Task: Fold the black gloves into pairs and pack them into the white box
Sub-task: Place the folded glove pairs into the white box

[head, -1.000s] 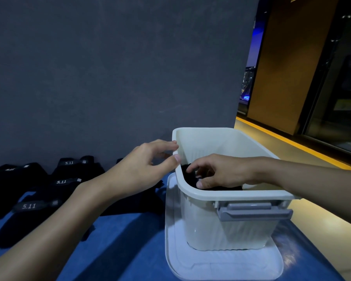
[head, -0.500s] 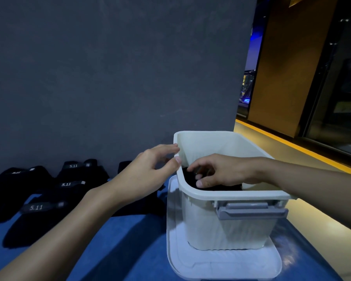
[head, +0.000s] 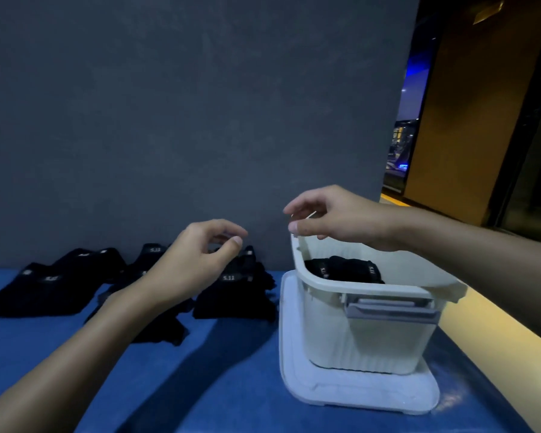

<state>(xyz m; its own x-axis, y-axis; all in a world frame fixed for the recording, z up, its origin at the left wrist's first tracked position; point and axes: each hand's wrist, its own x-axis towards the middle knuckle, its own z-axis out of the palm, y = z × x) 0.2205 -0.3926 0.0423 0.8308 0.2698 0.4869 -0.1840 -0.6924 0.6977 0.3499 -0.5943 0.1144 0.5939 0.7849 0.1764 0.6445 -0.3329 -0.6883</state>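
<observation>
The black gloves (head: pixel 231 292) look soft, light and limp, a fabric that should sag and fall open if lifted by one corner. I judge the best hold to be a pinch across the cuff, by the pale label, with the other hand under the fingers to keep a pair together. They lie in dark overlapping heaps on the blue bench (head: pixel 216 385), spreading from the nine o'clock side of the white box (head: pixel 366 339) toward the left edge (too dim to count them). The box stands open on its own lid (head: pixel 356 392), with a grey latch (head: pixel 391 310) on its near wall. It holds a folded bundle (head: pixel 344 270) of gloves, and there looks to be room for more. The left hand (head: pixel 200 260) hovers over the loose heap, fingers loosely curled, thumb near forefinger, holding nothing. The right hand (head: pixel 334 217) hangs over the box's ten o'clock corner, relaxed and empty; whether its thumb touches the rim I cannot tell.
</observation>
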